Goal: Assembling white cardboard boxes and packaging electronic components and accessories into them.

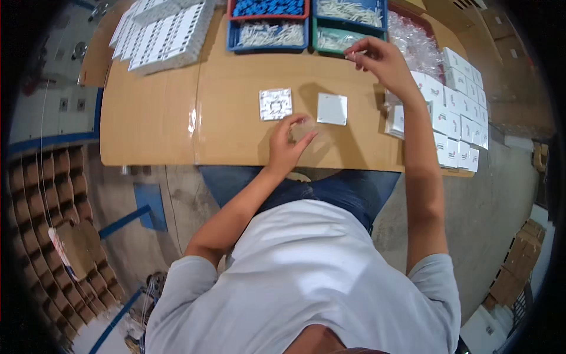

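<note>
And here's the left hand (284,144), low over the bench (153,118) near its front edge, thumb and fingers spread wide. Just beyond it sits a square white patterned plate (276,104); to the right, a plain white square plate (332,110) lies well inside the edges. Up goes the reach: the right hand (383,62) is at the green tray (315,41) along the far edge, fingertips bunched narrow, though from here I can't tell what they hold. White boxes (454,124) crowd the right edge.
</note>
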`<state>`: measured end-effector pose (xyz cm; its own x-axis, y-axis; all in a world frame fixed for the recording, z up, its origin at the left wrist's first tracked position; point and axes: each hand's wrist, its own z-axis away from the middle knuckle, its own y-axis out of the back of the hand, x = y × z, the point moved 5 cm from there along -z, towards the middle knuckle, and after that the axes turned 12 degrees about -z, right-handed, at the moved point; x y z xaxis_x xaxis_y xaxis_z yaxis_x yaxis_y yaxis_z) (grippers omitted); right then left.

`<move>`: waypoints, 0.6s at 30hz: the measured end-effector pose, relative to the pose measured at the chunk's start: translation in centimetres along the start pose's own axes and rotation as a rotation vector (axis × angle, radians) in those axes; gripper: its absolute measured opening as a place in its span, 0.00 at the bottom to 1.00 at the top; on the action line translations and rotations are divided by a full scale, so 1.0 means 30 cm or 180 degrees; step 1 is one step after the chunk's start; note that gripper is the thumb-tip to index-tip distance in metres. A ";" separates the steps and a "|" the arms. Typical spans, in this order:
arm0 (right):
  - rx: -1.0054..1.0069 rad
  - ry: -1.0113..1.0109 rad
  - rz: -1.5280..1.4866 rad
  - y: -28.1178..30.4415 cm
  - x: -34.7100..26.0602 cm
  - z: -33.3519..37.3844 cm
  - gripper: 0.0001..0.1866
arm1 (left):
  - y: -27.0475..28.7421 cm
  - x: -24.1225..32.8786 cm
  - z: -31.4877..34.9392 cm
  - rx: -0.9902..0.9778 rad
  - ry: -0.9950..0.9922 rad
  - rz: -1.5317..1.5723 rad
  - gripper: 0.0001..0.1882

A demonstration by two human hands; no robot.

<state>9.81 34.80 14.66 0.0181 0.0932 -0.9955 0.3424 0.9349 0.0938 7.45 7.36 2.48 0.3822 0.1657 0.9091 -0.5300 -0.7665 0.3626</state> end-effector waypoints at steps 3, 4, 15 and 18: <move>-0.0050 0.0204 0.0188 -0.157 -0.035 0.181 0.06 | 0.056 0.082 0.002 0.0142 -0.0206 0.0086 0.21; 0.0050 -0.0019 -0.0040 -0.198 -0.020 0.240 0.06 | 0.068 0.106 0.013 0.0177 -0.0325 0.0139 0.21; 0.0019 0.0295 0.0278 -0.417 -0.115 0.463 0.06 | 0.182 0.292 0.089 0.0542 -0.1203 -0.0525 0.22; -0.0228 0.0194 0.0364 -0.439 -0.163 0.456 0.05 | 0.197 0.308 0.092 0.0541 -0.1299 -0.0628 0.22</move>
<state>18.07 17.36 18.08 -0.0047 0.2193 -0.9756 0.2735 0.9387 0.2097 9.94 2.66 12.47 0.7469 0.0872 0.6592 -0.2993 -0.8412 0.4503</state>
